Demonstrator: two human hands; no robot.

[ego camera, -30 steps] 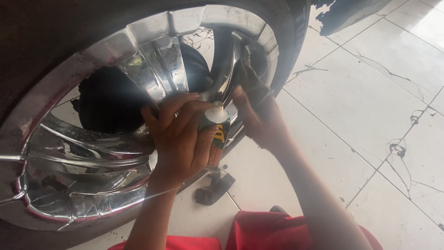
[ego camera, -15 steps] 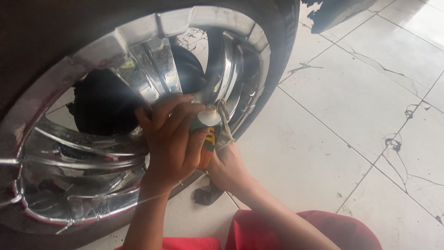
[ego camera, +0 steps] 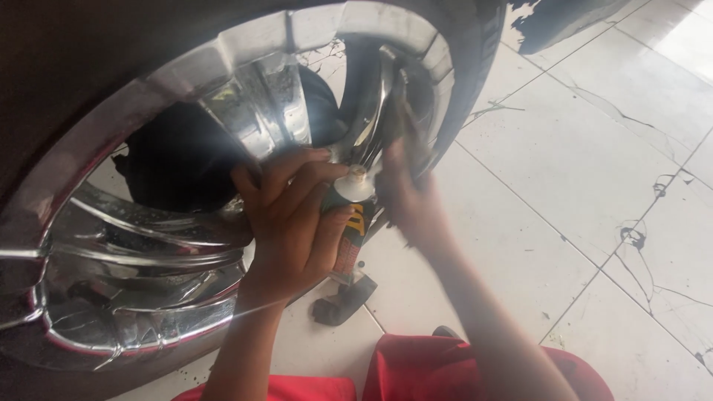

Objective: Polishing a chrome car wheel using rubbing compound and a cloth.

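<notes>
We kneel on cracked white tiles point(ego camera: 564, 186); our left hand point(ego camera: 293, 223) grips a tube point(ego camera: 349, 215), our right hand point(ego camera: 408, 200) presses a rag point(ego camera: 407, 119) against the shiny chrome wheel point(ego camera: 260, 96).

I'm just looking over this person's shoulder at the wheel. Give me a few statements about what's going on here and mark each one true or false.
1. The left hand holds a small tube with a pale cap end. True.
2. The right hand lies flat on the floor. False: it is pressed against a chrome spoke of the wheel, with a dark cloth, somewhat blurred.
3. The wheel rim is shiny chrome. True.
4. The floor is bare soil. False: it is pale tile with cracks.
5. A dark object lies on the floor below the hands. True.
</notes>
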